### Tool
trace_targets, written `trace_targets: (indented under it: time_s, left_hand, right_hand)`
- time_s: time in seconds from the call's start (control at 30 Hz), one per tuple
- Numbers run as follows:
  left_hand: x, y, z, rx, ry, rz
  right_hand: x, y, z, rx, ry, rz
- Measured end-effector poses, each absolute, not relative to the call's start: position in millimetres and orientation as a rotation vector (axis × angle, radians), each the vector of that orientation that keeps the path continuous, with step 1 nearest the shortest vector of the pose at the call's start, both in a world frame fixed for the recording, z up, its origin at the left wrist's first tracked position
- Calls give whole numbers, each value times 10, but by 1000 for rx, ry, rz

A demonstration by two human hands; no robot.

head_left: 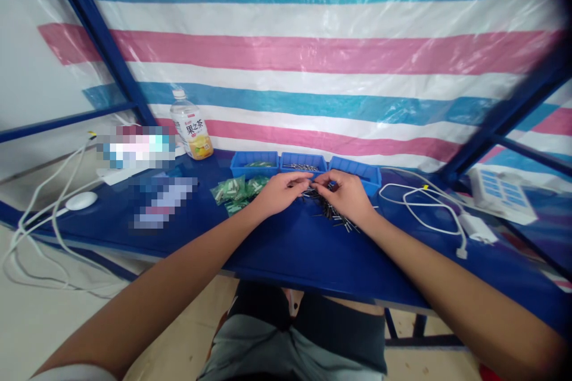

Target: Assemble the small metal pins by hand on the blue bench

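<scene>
Over a pile of thin dark metal rods, my left hand and my right hand come close together, fingertips nearly meeting. Both have thumb and fingers pinched; whatever lies between them is too small to make out. Part of the pile is hidden beneath my right hand. Left of my left hand lie green plastic bags with small pale pieces inside. Just behind my hands stand three blue bins: the left bin has some greenish content, the middle bin holds thin metal pieces, and the right bin is partly covered by my hand.
A tea bottle stands at the back left of the blue table. White cables and a white adapter lie right, beside a white box with blue panels. A white round device sits left; blurred items lie near it.
</scene>
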State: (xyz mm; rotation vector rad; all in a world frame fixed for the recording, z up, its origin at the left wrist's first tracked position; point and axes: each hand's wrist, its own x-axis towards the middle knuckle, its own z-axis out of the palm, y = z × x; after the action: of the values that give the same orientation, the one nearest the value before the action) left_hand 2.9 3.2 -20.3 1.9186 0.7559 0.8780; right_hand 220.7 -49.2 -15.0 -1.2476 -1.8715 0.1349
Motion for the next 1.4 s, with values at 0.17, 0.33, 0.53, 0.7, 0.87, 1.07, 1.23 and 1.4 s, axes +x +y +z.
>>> trace_targets:
  time_s: [0.17,0.33,0.53,0.7,0.87,1.07,1.23,1.4]
  left_hand:
    - [27,73,-229,1931,755,886]
    - [11,116,-244,1845,728,923]
    - [18,111,-228,1624,676,1018]
    - [2,94,-175,1652,778,1076]
    - [10,48,-152,1685,815,1090]
    - [32,40,-159,1694,744,1105]
    - [36,55,-159,1642,677,1096]
    - [55,50,-171,1630,623,1071]
  right_hand:
    - [2171,-520,-157,-1172,-1934,197]
    - [2136,-551,-149,-1105,-1987,277]
    - [2135,-561,-126,-1167,-1920,287]
    - [2138,-534,-157,-1195,-1813,359]
    - [2129,-522,-181,-1159,-1732,568]
    - [2128,-537,-155,-1146,-1881,460]
    - [2122,-527,-191,-1161,-1896,453]
    - [2129,-499,-222,-1180,-1945,426]
